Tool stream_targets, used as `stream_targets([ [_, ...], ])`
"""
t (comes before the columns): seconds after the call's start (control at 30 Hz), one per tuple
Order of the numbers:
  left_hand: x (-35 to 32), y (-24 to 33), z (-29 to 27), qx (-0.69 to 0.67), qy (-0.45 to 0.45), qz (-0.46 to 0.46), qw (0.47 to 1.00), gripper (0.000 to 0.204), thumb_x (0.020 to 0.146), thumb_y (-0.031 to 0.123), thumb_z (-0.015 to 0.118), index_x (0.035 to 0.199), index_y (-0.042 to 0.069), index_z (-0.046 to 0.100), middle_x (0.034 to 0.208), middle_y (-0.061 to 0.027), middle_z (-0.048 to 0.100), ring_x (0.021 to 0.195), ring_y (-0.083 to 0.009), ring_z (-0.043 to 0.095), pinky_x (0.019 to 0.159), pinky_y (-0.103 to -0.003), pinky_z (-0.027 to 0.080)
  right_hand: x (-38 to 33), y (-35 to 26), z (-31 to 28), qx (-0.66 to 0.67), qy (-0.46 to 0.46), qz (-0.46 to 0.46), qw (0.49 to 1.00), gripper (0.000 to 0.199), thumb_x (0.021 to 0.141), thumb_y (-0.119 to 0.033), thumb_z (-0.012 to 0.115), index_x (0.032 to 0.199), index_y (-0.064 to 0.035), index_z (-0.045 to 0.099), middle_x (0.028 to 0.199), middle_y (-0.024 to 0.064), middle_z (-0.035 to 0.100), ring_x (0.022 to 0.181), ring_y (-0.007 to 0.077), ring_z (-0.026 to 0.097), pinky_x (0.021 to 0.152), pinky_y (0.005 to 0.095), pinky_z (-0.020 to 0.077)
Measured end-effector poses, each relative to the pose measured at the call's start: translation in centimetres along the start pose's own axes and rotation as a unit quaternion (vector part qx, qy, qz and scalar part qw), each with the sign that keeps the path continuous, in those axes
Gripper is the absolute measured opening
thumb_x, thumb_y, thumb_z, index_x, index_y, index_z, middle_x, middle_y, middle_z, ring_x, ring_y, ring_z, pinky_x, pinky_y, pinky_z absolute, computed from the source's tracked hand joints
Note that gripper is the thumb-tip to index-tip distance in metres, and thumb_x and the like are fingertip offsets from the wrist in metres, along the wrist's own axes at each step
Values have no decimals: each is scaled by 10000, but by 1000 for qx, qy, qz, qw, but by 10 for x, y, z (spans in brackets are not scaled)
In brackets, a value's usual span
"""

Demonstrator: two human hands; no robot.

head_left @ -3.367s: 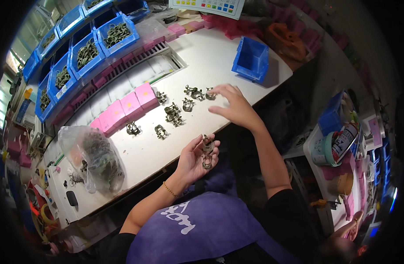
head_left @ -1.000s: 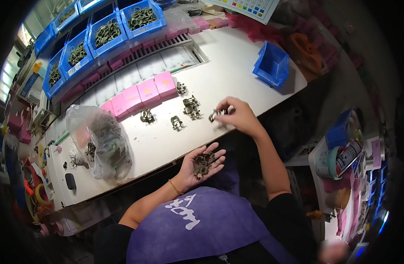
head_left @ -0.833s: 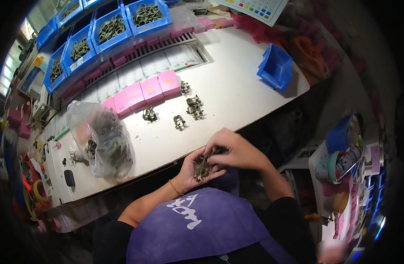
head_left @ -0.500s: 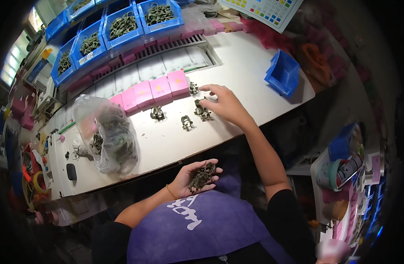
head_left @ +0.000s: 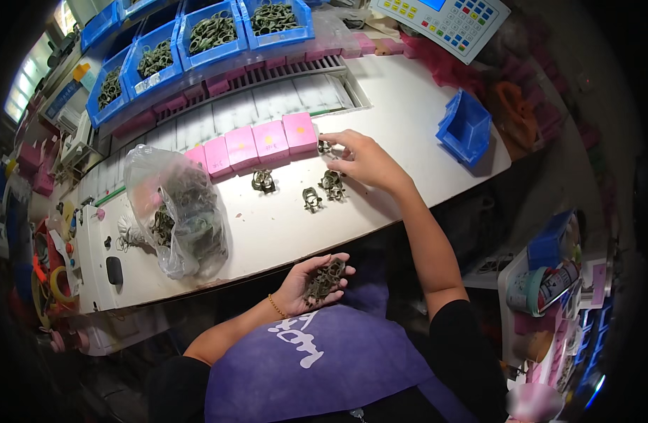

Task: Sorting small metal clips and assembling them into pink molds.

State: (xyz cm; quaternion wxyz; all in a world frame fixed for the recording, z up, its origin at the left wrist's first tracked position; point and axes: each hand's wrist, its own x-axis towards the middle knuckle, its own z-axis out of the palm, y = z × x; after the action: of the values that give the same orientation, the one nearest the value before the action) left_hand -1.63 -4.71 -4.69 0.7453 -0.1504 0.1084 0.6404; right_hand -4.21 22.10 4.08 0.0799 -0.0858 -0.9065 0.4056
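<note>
My left hand (head_left: 301, 287) is palm up in front of the purple apron, cupped round a heap of dark green ring-shaped pieces (head_left: 325, 280). Over the white table, my right hand (head_left: 366, 162) has its thumb and forefinger apart. The forefinger reaches over a small dark green piece (head_left: 325, 147) at the right end of a row of pink blocks (head_left: 270, 142); whether it touches the piece I cannot tell. Just below the thumb lies a cluster of green rings (head_left: 332, 185). Two more ring pieces lie left of it, one (head_left: 312, 199) nearer me and another (head_left: 263, 181) below the blocks.
A clear plastic bag (head_left: 190, 218) of green pieces stands on the table's left. Blue bins (head_left: 212, 51) of rings line the back left. A blue bin (head_left: 465, 130) lies at the right, below a keypad panel (head_left: 447, 25). The table's front edge (head_left: 303, 249) runs before me.
The view has shifted, so the table sits farther right in it. My right hand has moved left over the table, its forefinger now over the small piece. My left hand stays put.
</note>
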Motion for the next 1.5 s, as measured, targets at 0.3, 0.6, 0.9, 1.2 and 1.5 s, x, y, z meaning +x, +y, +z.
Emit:
stream_targets([
  [0.3, -1, 2, -3, -3, 4, -4, 1000, 363, 1011, 287, 512, 1301, 76, 567, 1179, -164, 641, 916, -241, 684, 745, -402, 647, 12, 11, 6, -106, 22, -95, 989, 512, 840, 24, 610, 1333, -116, 603, 1048, 126, 615, 899, 249, 636, 825, 369, 522],
  [0.6, 1, 3, -7, -3, 1, 0, 1000, 363, 1013, 289, 506, 1302, 77, 565, 1180, -162, 643, 932, -243, 688, 749, -413, 648, 16, 14, -6, -87, 46, 73, 992, 439, 815, -40, 681, 1241, -139, 659, 1184, 143, 585, 987, 287, 638, 903, 364, 511],
  [0.9, 0, 3, -6, -1, -23, 0, 1000, 333, 1020, 271, 509, 1284, 80, 577, 1163, -136, 660, 948, -223, 684, 800, -415, 633, 42, 16, -4, -153, -13, 23, 988, 363, 792, -22, 673, 1137, -122, 726, 1236, 155, 607, 1059, 336, 633, 912, 401, 512],
  [1.2, 3, 2, -10, -8, -20, -10, 1000, 333, 1020, 274, 505, 1286, 86, 578, 1165, -136, 658, 949, -230, 680, 813, -416, 627, 7, 20, -19, -107, 38, 53, 992, 234, 812, -61, 662, 1023, -11, 750, 967, 149, 693, 874, 294, 672, 823, 378, 526],
  [1.5, -1, -3, 2, -28, 13, -6, 1000, 339, 1017, 299, 500, 1262, 85, 593, 1190, -147, 658, 1066, -305, 671, 983, -512, 543, -113, -56, -1, 47, -99, -146, 983, 253, 807, 13, 706, 1053, -47, 719, 1016, 102, 691, 882, 237, 677, 799, 316, 544],
])
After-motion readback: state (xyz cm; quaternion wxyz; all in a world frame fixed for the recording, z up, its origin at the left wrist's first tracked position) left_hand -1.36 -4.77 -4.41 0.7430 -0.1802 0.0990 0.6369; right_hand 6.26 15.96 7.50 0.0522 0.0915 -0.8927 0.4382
